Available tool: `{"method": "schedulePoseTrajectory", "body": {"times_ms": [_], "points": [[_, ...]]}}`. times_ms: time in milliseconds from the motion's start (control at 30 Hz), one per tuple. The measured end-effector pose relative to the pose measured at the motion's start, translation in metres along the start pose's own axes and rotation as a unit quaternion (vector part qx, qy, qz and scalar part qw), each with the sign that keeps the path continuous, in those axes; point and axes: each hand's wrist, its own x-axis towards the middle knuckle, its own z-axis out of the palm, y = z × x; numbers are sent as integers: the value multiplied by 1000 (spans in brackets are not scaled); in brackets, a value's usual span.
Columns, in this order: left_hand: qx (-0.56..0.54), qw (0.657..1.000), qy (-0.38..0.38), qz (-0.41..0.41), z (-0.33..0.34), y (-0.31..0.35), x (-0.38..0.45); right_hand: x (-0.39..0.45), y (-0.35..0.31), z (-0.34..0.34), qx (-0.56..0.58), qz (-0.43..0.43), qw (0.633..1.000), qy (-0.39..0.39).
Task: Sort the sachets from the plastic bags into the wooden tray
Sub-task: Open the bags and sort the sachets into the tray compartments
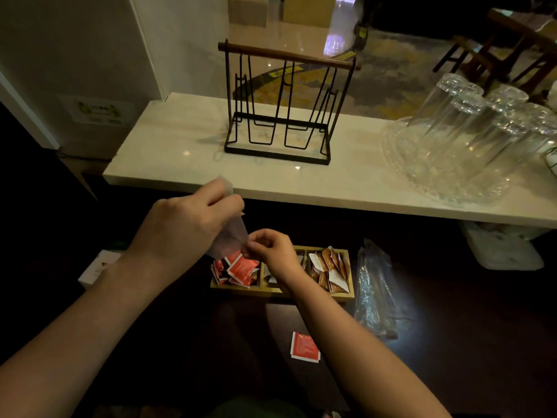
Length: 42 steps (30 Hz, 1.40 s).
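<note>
A wooden tray with three compartments stands on the dark lower surface. Red sachets fill its left compartment and brown ones its right; my right arm hides most of the middle one. My left hand grips the top of a clear plastic bag, held mouth-down over the left compartment. My right hand pinches the bag's lower edge. One red sachet lies alone in front of the tray.
A second clear plastic bag lies right of the tray. On the pale marble counter behind stand a black wire rack and a glass tray of upturned glasses. A white box sits at the left.
</note>
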Motion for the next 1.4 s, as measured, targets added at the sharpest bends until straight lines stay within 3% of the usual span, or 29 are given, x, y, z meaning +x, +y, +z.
{"method": "schedulePoseTrajectory", "body": {"times_ms": [233, 400, 600, 800, 900, 967, 1033, 1133, 1267, 1400], "points": [[-1, 1000, 26, -17, 5, -6, 8, -2, 7, -6, 5, 15, 1000, 20], [-33, 995, 49, -79, 14, -17, 0, -8, 6, -12, -9, -6, 1000, 25], [-81, 980, 93, -154, 27, -26, -13, -15, 8, -32, -151, -61, 985, 56], [-147, 949, 76, -269, 70, -32, -43, -32, 8, -75, -269, -128, 930, 216], [-160, 928, -17, -335, 109, -29, -63, -46, 8, -101, -245, -124, 922, 271], [-192, 897, -101, -386, 139, -25, -78, -57, 9, -117, -250, -125, 908, 312], [-243, 856, -170, -424, 162, -17, -92, -69, 8, -134, -277, -141, 875, 370], [-317, 816, -195, -441, 185, -2, -108, -91, 10, -162, -308, -153, 811, 474], [-344, 821, -198, -411, 201, 13, -113, -116, 19, -194, -324, -109, 740, 579], [-301, 848, -205, -385, 210, 18, -105, -124, 35, -209, -367, -40, 720, 588]]}}
